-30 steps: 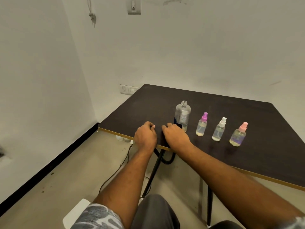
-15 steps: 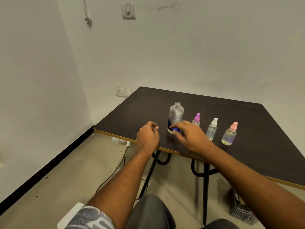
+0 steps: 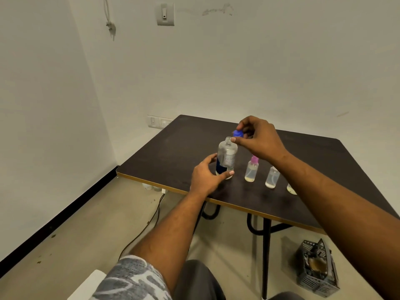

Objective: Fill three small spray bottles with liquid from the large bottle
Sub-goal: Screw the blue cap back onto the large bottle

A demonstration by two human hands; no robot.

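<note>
Surroundings: dark bench pushed into a white corner, wall switch up high, socket plate just behind the bench's far left corner.
Floor: a cable trails under the bench, and a black crate sits down on the right near the bench legs.
In the way: the right forearm cuts straight across the row of small bottles and hides the tops of two of them.
Large bottle: upright near the front edge of the bench, neck open, clear body with a blue band low down; I can't tell its liquid level.
Blue cap: off the bottle, in the air just above and right of the open neck.
First spray bottle: just right of the large bottle, pink top peeking out under the wrist, pale yellowish liquid low inside.
Second spray bottle: next along, top hidden, a little clear liquid at the bottom.
Third spray bottle: only a sliver of its base shows behind the forearm.
Left hand: of the two hands, this one is curled round the large bottle's lower half, thumb across the front.
Right hand: fingertips pinching the blue cap.
</note>
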